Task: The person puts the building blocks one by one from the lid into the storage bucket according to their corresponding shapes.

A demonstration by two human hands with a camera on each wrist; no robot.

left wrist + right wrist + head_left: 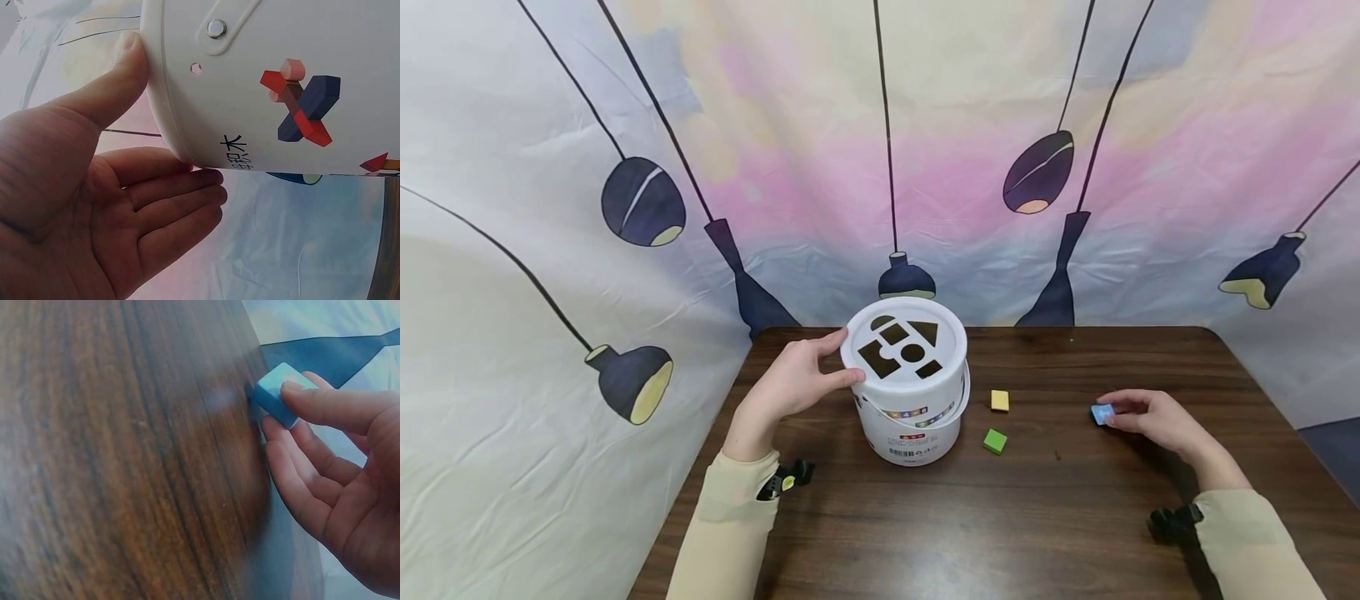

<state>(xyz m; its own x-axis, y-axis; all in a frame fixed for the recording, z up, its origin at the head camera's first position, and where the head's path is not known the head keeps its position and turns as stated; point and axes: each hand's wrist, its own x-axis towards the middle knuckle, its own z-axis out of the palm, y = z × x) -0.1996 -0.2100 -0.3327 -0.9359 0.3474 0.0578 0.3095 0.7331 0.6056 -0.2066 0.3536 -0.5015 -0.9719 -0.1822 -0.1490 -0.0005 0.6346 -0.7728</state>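
A white bucket [880, 429] stands on the table, its lid [891, 312] cut with several dark shaped holes. My left hand [793, 379] touches the left side of the lid's rim with thumb and index finger spread apart. The left wrist view shows the thumb [128, 72] on the rim and the other fingers fairly straight beside the bucket. Over the right part of the table, my right hand [1157, 421] pinches a small blue block [275, 394] between thumb and fingers. The block is close over the wood.
On the dark wooden table [925, 533], a yellow block [1000, 401] and a green block [995, 441] lie right of the bucket. The bucket's white handle [964, 400] hangs down its front. Behind the table hangs a cloth [820, 167] printed with lamps.
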